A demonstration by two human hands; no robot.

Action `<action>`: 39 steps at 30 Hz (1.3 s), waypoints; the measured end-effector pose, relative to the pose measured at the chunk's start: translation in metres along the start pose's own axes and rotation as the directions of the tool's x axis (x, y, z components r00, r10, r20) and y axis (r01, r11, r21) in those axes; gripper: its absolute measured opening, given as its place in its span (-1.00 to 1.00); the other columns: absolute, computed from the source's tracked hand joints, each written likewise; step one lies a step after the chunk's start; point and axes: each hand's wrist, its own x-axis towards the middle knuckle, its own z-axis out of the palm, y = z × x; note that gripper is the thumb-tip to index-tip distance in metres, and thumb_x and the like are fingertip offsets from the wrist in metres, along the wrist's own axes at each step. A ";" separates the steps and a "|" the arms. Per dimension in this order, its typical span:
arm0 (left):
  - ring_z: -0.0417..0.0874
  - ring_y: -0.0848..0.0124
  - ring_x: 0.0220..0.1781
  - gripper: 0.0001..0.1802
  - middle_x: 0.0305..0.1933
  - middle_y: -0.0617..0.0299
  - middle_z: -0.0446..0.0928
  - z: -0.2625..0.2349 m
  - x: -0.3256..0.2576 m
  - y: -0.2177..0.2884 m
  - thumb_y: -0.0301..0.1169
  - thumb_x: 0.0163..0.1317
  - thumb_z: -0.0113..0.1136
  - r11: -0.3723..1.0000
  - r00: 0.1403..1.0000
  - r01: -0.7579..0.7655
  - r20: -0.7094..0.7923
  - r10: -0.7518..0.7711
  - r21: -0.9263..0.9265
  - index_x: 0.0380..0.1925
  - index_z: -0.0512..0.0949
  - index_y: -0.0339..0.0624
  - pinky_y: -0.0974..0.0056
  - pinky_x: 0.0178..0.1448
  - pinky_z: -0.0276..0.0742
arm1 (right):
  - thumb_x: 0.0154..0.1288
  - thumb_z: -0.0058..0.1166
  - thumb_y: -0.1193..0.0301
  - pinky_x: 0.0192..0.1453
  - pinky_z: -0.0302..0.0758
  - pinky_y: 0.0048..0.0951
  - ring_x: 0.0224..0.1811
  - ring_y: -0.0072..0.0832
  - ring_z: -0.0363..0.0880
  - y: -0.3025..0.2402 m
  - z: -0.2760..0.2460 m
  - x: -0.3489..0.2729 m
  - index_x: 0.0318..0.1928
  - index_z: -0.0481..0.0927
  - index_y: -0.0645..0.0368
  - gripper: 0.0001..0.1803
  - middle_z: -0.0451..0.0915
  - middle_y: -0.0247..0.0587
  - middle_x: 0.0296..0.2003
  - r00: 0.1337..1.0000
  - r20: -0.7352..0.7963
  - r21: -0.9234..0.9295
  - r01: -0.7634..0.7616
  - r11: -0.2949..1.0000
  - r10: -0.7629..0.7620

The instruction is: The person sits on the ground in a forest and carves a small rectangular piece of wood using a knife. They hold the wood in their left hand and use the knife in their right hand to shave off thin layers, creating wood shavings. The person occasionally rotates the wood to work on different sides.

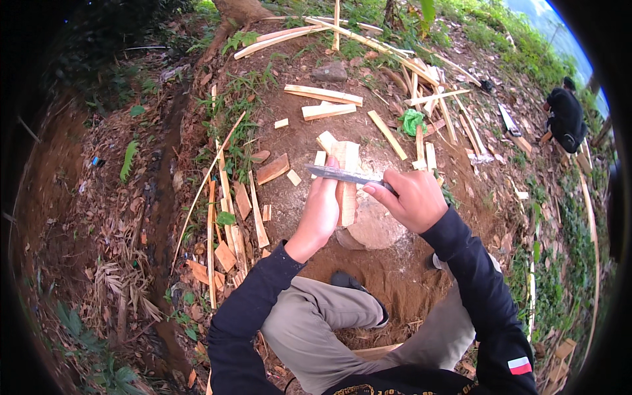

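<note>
My left hand (318,209) is closed around an upright, pale block of wood (348,158), with the thumb on its near left side. My right hand (419,200) grips the dark handle of a knife (342,174). Its grey blade points left and lies across the block, close to my left thumb and fingers; whether the edge touches the wood I cannot tell. Below the block, between my knees, is a round, flat-topped chopping stump (376,229), partly hidden by the block and my hands. Pale wood dust lies around it.
Cut wood strips (324,94) and offcuts (272,170) lie on the soil ahead and to the left. A green plastic bag (413,121) and a handsaw (508,120) are to the right. Farther right, a person in black (566,115) crouches. Long poles (588,204) run along the right side.
</note>
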 end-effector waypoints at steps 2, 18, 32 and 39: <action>0.60 0.50 -0.43 -0.44 -0.33 0.23 0.55 -0.003 0.007 -0.009 0.07 0.59 -0.31 0.997 0.996 -0.082 -0.030 0.081 -0.012 0.01 0.49 -0.18 0.32 -0.39 0.55 | 0.40 0.12 -0.02 -0.60 0.35 -0.10 -0.71 -0.05 0.46 0.004 0.005 -0.001 -0.61 0.43 0.12 -0.44 0.35 -0.09 -0.79 1.000 -0.006 0.013 0.023 1.000 -0.023; 0.62 0.47 -0.20 -0.48 -0.16 0.24 0.59 -0.020 0.009 -0.010 -0.04 0.61 -0.30 0.996 0.997 -0.081 0.007 0.081 0.041 0.03 0.52 -0.24 0.36 -0.02 0.54 | 0.52 -0.02 0.04 -0.46 0.36 -0.06 -0.62 0.06 0.49 0.047 0.012 0.025 -0.51 0.57 0.35 -0.39 0.45 0.14 -0.67 0.904 -0.071 0.126 -0.411 0.903 0.422; 0.59 0.46 -0.64 -0.39 -0.52 0.20 0.51 -0.016 0.015 -0.003 0.13 0.56 -0.33 0.972 0.998 0.057 0.009 -0.060 0.227 -0.11 0.50 -0.18 0.39 -0.72 0.36 | 0.47 0.03 0.02 -0.55 0.36 -0.07 -0.67 -0.01 0.47 0.010 0.020 0.001 -0.57 0.44 0.14 -0.46 0.38 -0.05 -0.76 0.997 0.045 -0.016 -0.063 0.998 0.063; 0.59 0.45 -0.64 -0.40 -0.51 0.18 0.53 -0.018 0.013 -0.005 0.11 0.56 -0.36 0.958 0.997 0.065 -0.058 -0.050 0.280 -0.06 0.49 -0.19 0.39 -0.66 0.50 | 0.38 0.11 -0.07 -0.64 0.36 -0.17 -0.74 -0.15 0.47 0.015 0.034 0.002 -0.59 0.43 0.08 -0.45 0.38 -0.17 -0.79 0.991 -0.118 -0.185 0.042 0.982 -0.065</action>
